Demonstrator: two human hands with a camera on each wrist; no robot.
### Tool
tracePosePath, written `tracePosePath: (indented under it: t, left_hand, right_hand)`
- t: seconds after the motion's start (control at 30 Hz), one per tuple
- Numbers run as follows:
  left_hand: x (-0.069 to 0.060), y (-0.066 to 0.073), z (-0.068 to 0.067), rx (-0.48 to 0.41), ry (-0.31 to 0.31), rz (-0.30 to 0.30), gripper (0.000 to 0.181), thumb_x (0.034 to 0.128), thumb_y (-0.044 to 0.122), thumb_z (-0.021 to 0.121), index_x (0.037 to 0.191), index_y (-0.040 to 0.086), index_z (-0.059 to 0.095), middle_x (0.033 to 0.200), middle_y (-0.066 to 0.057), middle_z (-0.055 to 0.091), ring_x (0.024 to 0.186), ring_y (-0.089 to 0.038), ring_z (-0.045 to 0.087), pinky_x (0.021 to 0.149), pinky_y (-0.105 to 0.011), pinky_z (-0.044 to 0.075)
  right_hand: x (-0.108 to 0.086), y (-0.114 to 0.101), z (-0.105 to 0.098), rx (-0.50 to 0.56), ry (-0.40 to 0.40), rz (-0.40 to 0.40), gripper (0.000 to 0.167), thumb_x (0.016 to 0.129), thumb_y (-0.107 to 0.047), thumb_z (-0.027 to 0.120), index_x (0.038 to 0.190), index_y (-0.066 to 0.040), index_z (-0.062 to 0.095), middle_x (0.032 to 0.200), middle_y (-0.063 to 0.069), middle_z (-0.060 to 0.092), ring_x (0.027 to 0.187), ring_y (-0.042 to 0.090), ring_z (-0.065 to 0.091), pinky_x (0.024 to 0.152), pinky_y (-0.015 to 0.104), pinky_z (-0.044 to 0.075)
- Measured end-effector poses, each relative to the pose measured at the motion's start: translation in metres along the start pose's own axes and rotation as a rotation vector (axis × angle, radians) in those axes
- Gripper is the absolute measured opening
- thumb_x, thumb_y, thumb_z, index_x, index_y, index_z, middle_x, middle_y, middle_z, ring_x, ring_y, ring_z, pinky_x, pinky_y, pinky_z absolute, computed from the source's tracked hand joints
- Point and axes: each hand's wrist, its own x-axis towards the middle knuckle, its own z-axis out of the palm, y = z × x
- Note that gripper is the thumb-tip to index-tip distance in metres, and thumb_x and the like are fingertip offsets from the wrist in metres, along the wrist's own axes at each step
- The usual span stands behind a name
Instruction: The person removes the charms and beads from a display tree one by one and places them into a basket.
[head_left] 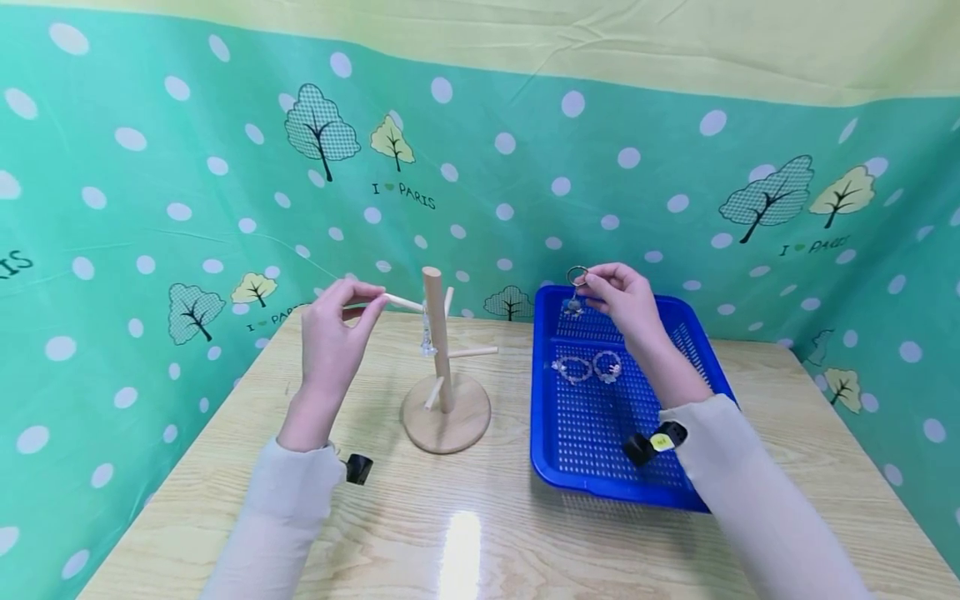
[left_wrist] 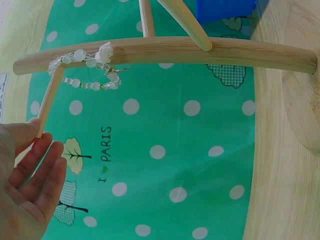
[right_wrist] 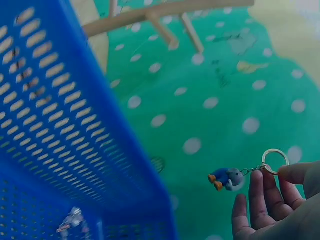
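Observation:
My left hand (head_left: 334,337) pinches the tip of an upper peg (left_wrist: 49,100) on a wooden stand (head_left: 438,342) between thumb and fingers. A beaded bracelet (left_wrist: 85,70) with clear and white beads hangs from that peg, close to the post. Over the back of the blue basket (head_left: 542,400), my right hand (head_left: 626,304) pinches the metal ring of a keychain (right_wrist: 276,161). From its short chain dangles a small figure (right_wrist: 226,178) in blue and grey with orange feet. Two more beaded bracelets (head_left: 573,370) lie in the basket.
The stand's round base (head_left: 446,437) sits on a wood-grain table (head_left: 405,525), left of the basket. Other pegs (head_left: 474,352) stick out from the post at different heights. A green dotted cloth (head_left: 510,192) hangs behind and at both sides.

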Motion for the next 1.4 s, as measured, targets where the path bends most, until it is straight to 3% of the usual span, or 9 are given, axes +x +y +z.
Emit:
tracePosePath:
  t: [0.13,0.37,0.6,0.73,0.87,1.13,1.3,1.4]
  left_hand:
    - [0.000,-0.001,-0.001,0.000,0.000,0.002,0.014,0.0915,0.013,0.072,0.100,0.002,0.073,0.096,-0.012,0.072,0.091,-0.025,0.069,0.080,0.000,0.051]
    - [0.000,-0.001,-0.001,0.004,-0.004,0.010,0.015,0.0911,0.013,0.073,0.100,0.002,0.073,0.096,-0.012,0.072,0.090,-0.025,0.070,0.080,-0.002,0.053]
    - [0.001,0.001,-0.001,0.007,-0.006,0.014,0.015,0.0908,0.013,0.073,0.100,0.002,0.073,0.095,-0.011,0.072,0.090,-0.023,0.070,0.083,-0.028,0.063]
    - [0.001,0.001,-0.001,0.005,-0.007,0.012,0.015,0.0909,0.013,0.073,0.100,0.002,0.073,0.095,-0.012,0.072,0.090,-0.023,0.070,0.082,-0.016,0.061]
    - [0.000,0.001,-0.001,-0.002,-0.012,0.011,0.015,0.0912,0.013,0.073,0.100,0.001,0.072,0.095,-0.012,0.072,0.090,-0.024,0.070,0.081,-0.003,0.054]
    - [0.001,0.000,-0.001,0.006,-0.009,0.008,0.015,0.0912,0.013,0.073,0.100,0.002,0.073,0.095,-0.011,0.072,0.090,-0.023,0.070,0.081,-0.004,0.054]
    - [0.000,0.000,-0.001,0.007,-0.013,0.006,0.015,0.0913,0.014,0.073,0.101,0.002,0.073,0.095,-0.011,0.072,0.090,-0.023,0.070,0.081,-0.005,0.055]
    - [0.000,0.001,-0.001,0.007,-0.012,0.007,0.015,0.0912,0.013,0.073,0.101,0.002,0.073,0.095,-0.011,0.072,0.090,-0.023,0.070,0.081,-0.005,0.055]
  right_hand:
    - [0.017,0.020,0.001,-0.011,0.003,0.082,0.021,0.105,-0.024,0.052,0.118,-0.008,0.057,0.097,-0.012,0.065,0.094,0.004,0.065,0.113,0.047,0.048]
    - [0.038,0.055,0.001,-0.081,-0.017,0.219,0.038,0.105,-0.026,0.051,0.134,-0.001,0.051,0.105,-0.005,0.065,0.099,0.008,0.065,0.110,0.042,0.051]
    - [0.048,0.075,-0.002,-0.123,-0.098,0.342,0.043,0.106,-0.023,0.048,0.142,0.002,0.046,0.100,-0.008,0.067,0.095,0.004,0.066,0.114,0.043,0.049]
    - [0.050,0.083,-0.004,-0.154,-0.155,0.391,0.044,0.106,-0.021,0.048,0.142,0.004,0.045,0.099,-0.007,0.070,0.093,0.005,0.068,0.114,0.044,0.048]
    - [0.053,0.092,-0.006,-0.201,-0.191,0.415,0.042,0.106,-0.020,0.047,0.140,0.004,0.047,0.109,0.002,0.072,0.094,0.006,0.069,0.113,0.044,0.049]
    - [0.054,0.099,-0.002,-0.238,-0.170,0.414,0.038,0.106,-0.016,0.046,0.137,0.005,0.050,0.122,0.014,0.070,0.097,0.012,0.071,0.110,0.045,0.051]
    - [0.051,0.101,-0.003,-0.251,-0.080,0.443,0.038,0.106,-0.013,0.043,0.139,0.006,0.048,0.128,0.020,0.066,0.108,0.021,0.070,0.110,0.046,0.051]
    - [0.050,0.102,-0.006,-0.246,-0.023,0.456,0.037,0.106,-0.011,0.044,0.139,0.005,0.048,0.129,0.021,0.064,0.101,0.019,0.072,0.109,0.044,0.053]
